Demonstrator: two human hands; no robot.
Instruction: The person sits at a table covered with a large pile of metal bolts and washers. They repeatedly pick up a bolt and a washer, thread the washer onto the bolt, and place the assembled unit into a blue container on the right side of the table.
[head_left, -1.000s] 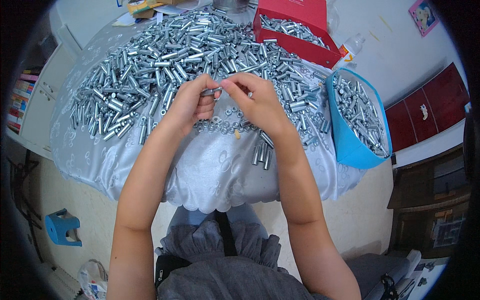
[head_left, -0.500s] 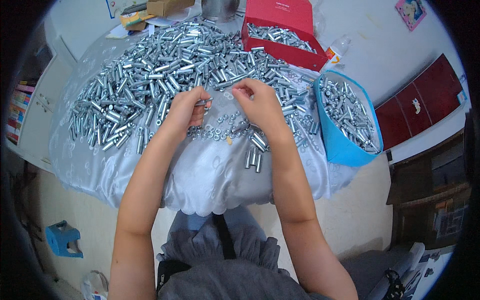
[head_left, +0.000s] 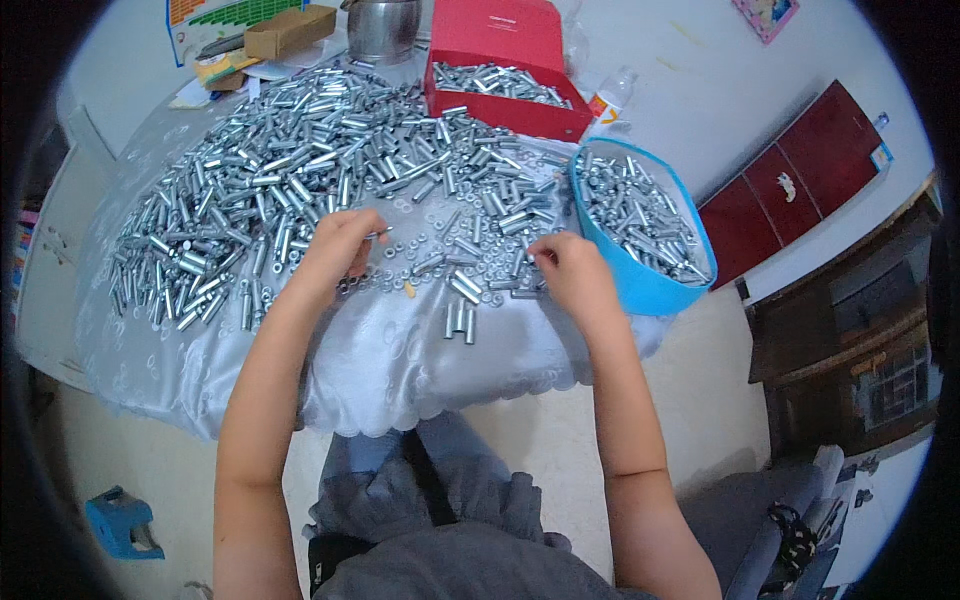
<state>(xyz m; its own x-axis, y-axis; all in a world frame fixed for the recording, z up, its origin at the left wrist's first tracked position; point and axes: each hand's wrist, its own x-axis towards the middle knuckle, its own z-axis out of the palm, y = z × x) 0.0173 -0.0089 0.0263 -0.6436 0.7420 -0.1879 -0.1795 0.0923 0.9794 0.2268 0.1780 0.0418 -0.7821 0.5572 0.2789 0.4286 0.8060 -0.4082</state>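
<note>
My left hand (head_left: 343, 243) is closed, with the thin tip of a small metal bolt (head_left: 379, 234) sticking out between thumb and fingers. Over to the right, my right hand (head_left: 570, 268) reaches down to loose metal parts beside the blue bin, its fingertips pinched together; whatever they hold is too small to make out. Between the hands lie scattered nuts (head_left: 412, 246) and several short metal sleeves (head_left: 460, 322). A large heap of silvery metal sleeves (head_left: 290, 180) covers the table beyond my left hand.
A blue fabric bin (head_left: 650, 285) full of metal parts stands at the right table edge. Behind are an open red box (head_left: 510, 108) with more parts, a plastic bottle (head_left: 612, 95), a metal pot (head_left: 383, 32) and a cardboard box (head_left: 290, 34). A patterned cloth (head_left: 400, 375) covers the table.
My right hand has moved away from my left, rightward and down to the loose parts near the blue bin. My left hand still holds its bolt. The whole view has shifted.
</note>
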